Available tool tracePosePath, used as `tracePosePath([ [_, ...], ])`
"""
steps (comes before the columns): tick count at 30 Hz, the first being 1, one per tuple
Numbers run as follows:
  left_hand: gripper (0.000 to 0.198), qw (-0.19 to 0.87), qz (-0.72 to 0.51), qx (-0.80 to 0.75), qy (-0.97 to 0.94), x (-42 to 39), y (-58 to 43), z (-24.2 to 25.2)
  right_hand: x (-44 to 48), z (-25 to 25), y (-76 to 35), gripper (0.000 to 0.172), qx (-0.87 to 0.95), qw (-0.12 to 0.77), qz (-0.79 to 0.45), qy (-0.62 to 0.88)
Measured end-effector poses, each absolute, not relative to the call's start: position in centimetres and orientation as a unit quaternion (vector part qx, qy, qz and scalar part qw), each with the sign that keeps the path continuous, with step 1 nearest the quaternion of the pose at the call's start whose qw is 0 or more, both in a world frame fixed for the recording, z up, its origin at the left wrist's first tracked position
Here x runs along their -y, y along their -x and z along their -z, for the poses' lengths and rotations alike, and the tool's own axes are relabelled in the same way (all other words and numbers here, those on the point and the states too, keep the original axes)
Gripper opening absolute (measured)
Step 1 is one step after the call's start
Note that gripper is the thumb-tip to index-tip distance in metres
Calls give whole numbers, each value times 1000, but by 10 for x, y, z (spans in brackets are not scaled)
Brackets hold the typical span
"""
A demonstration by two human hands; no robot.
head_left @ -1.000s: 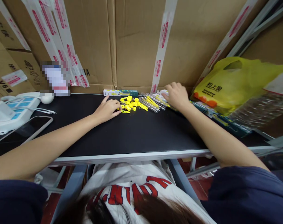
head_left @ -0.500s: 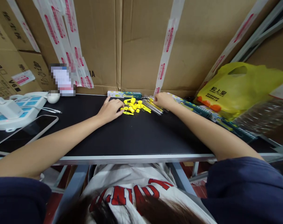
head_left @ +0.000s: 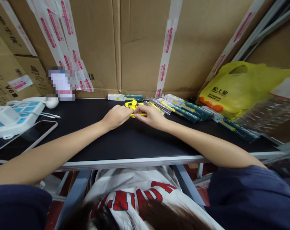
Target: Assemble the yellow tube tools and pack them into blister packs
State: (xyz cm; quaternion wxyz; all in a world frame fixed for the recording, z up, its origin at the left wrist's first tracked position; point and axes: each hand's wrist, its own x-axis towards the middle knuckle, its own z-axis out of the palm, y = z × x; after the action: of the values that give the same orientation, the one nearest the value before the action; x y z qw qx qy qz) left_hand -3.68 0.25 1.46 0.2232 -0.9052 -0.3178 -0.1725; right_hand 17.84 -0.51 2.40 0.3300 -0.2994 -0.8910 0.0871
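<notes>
My right hand (head_left: 152, 117) is closed around a thin yellow stick (head_left: 142, 114), which lies almost level between thumb and fingers. Its left end meets my left hand (head_left: 116, 117), whose fingers are bent together; what they pinch is hidden. Just behind both hands is a pile of small yellow plastic parts (head_left: 132, 104), partly covered by my fingers. Several thin metal rods (head_left: 164, 106), with some yellow among them, lie beyond my right hand on the black tabletop (head_left: 135, 143).
A slim printed box (head_left: 125, 97) lies at the back, with more such boxes (head_left: 189, 108) to the right. A yellow plastic bag (head_left: 240, 86) and clear plastic packaging (head_left: 259, 111) stand far right. At left are a phone (head_left: 25, 140) and a power strip (head_left: 27, 111). Cardboard (head_left: 140, 48) walls the back.
My right hand has left the rods and moved left, now with the yellow stick in it. My left hand has shifted right and closed, so both hands meet before the yellow pile.
</notes>
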Motion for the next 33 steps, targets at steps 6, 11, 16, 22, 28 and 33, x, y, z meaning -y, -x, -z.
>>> tracePosePath([
  [6,34,125,251,458,843,-5,50,-22,-20,-28,-201,21,844,395,-98,350],
  [11,28,30,308,454,836,-8,54,-22,-27,-20,-203,14,855,379,-62,347],
  [16,25,-24,342,421,840,-12,51,-15,-24,-17,-201,15,872,303,29,383],
  [22,30,11,350,404,845,-14,52,-10,-30,-15,-207,18,865,235,128,424],
  [28,29,40,331,443,832,-9,49,-12,-39,-15,-213,21,862,230,162,421],
  [33,30,53,300,471,828,-3,46,-15,-45,-16,-217,21,861,204,178,430],
])
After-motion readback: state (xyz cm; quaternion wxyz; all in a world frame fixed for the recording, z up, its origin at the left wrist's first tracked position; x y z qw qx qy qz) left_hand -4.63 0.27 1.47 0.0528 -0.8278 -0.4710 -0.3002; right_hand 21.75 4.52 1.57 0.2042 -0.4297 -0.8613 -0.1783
